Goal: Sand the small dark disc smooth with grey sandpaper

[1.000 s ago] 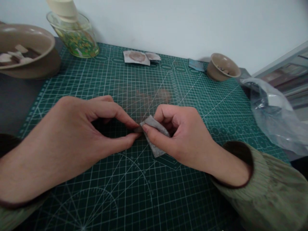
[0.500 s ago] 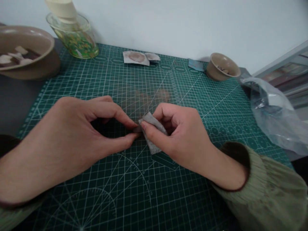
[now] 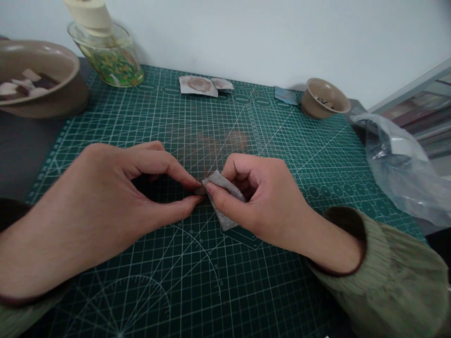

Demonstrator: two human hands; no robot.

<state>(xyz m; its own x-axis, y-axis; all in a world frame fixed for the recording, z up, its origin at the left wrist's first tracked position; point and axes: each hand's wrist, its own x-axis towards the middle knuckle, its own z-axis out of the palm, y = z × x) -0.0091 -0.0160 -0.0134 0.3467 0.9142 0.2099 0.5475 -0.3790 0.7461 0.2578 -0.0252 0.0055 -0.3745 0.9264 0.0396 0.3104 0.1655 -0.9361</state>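
Observation:
Between the thumb and forefinger of my left hand (image 3: 127,188) is a small greyish-brown piece (image 3: 200,190), mostly hidden by the fingertips. My right hand (image 3: 260,202) pinches a folded piece of grey sandpaper (image 3: 225,218), its thumb lying on top. One edge of the sandpaper touches or overlaps the small piece. Both hands are low over the middle of a green cutting mat (image 3: 158,291). Brownish dust (image 3: 237,139) lies on the mat just beyond the fingers.
At the back lie worn sandpaper pieces (image 3: 199,85) and a bluish sheet (image 3: 286,96). A bowl of wood-like pieces (image 3: 70,94) and a glass with a pale roll (image 3: 120,61) stand left; a small bowl (image 3: 313,105) and a clear plastic bag (image 3: 401,164) are on the right.
My right hand and the sandpaper have shifted slightly toward me against the small piece. My left hand has stayed almost still, with its pinch kept.

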